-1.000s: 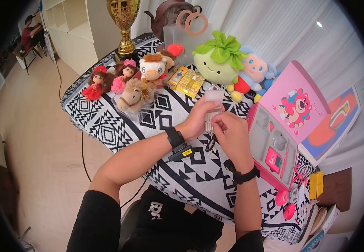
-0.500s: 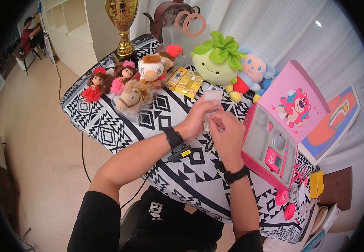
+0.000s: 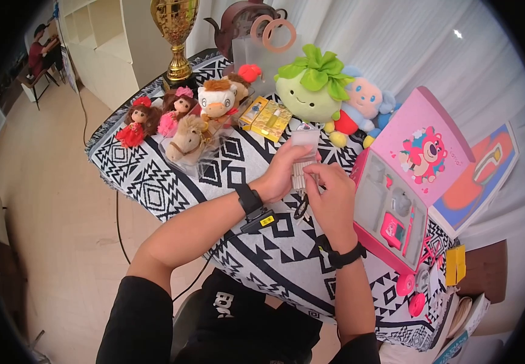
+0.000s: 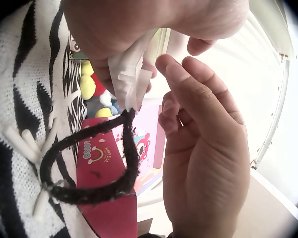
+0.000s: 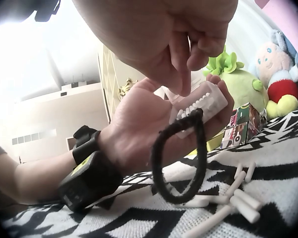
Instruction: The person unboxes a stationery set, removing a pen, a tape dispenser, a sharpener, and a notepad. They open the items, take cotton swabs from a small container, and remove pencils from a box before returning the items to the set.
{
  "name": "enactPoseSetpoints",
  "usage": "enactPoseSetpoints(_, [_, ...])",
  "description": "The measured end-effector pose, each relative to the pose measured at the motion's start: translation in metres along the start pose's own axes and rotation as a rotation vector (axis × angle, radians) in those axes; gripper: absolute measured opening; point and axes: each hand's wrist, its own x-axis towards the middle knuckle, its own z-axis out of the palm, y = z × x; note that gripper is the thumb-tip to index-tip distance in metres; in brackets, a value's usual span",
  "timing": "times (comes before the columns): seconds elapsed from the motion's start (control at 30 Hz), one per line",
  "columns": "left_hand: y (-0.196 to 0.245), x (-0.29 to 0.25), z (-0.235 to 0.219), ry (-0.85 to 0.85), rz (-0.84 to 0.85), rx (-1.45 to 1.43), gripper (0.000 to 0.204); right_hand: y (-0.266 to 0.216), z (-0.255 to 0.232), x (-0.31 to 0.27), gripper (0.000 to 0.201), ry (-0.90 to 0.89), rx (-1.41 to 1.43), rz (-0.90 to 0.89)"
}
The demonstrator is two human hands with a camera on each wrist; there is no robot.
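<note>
My left hand (image 3: 279, 174) grips a small translucent box (image 3: 305, 139) packed with white sticks (image 3: 299, 176). From its end hangs a dark fuzzy loop (image 4: 131, 151), also plain in the right wrist view. Close over the box's near end is my right hand (image 3: 335, 197), its thumb and first fingers bent towards the sticks. In the left wrist view, the right hand (image 4: 201, 134) shows nothing between its fingertips; whether they touch the sticks is hidden. Several loose white sticks (image 5: 246, 205) lie on the patterned cloth below.
An open pink box (image 3: 383, 258) stands to the right, beside a picture panel (image 3: 487, 176). Plush toys (image 3: 308, 94), a yellow box (image 3: 268, 118), dolls (image 3: 134, 130), a boxed toy horse (image 3: 186, 142) and a gold trophy (image 3: 178, 57) stand beyond and to the left.
The right hand moved up and left over the box, then drew back slightly right, leaving the row of sticks more exposed. The left hand keeps its grip with little movement.
</note>
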Motion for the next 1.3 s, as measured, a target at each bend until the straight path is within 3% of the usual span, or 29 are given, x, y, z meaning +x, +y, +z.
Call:
enactPoseSetpoints(0.07, [-0.002, -0.001, 0.001, 0.038, 0.026, 0.068, 0.047, 0.003, 0.001, 0.000, 0.014, -0.022, 0.016, -0.012])
enactPoseSetpoints(0.43, [-0.003, 0.000, -0.001, 0.037, 0.017, 0.044, 0.046, 0.003, 0.003, -0.003, 0.019, -0.050, -0.014, -0.096])
enactPoseSetpoints(0.63, [0.009, 0.004, -0.003, 0.100, -0.020, -0.008, 0.048, 0.003, -0.027, -0.008, 0.013, 0.016, -0.014, 0.030])
enactPoseSetpoints(0.73, [0.022, 0.006, -0.005, 0.114, -0.014, -0.068, 0.049, 0.019, -0.033, -0.023, 0.009, -0.104, -0.139, 0.056])
enactPoseSetpoints(0.8, [0.026, 0.009, -0.006, 0.138, 0.013, -0.117, 0.050, 0.028, -0.029, -0.033, 0.005, -0.346, -0.227, 0.008])
enactPoseSetpoints(0.9, [0.026, 0.006, -0.004, 0.165, -0.009, -0.105, 0.050, 0.025, -0.015, -0.040, 0.004, -0.442, -0.363, 0.005])
enactPoseSetpoints(1.13, [0.022, 0.007, -0.004, 0.155, 0.006, -0.085, 0.052, 0.022, -0.006, -0.041, 0.004, -0.416, -0.391, -0.023])
enactPoseSetpoints(1.3, [0.021, 0.006, -0.003, 0.152, -0.006, -0.062, 0.053, 0.021, -0.003, -0.041, 0.007, -0.432, -0.232, 0.094])
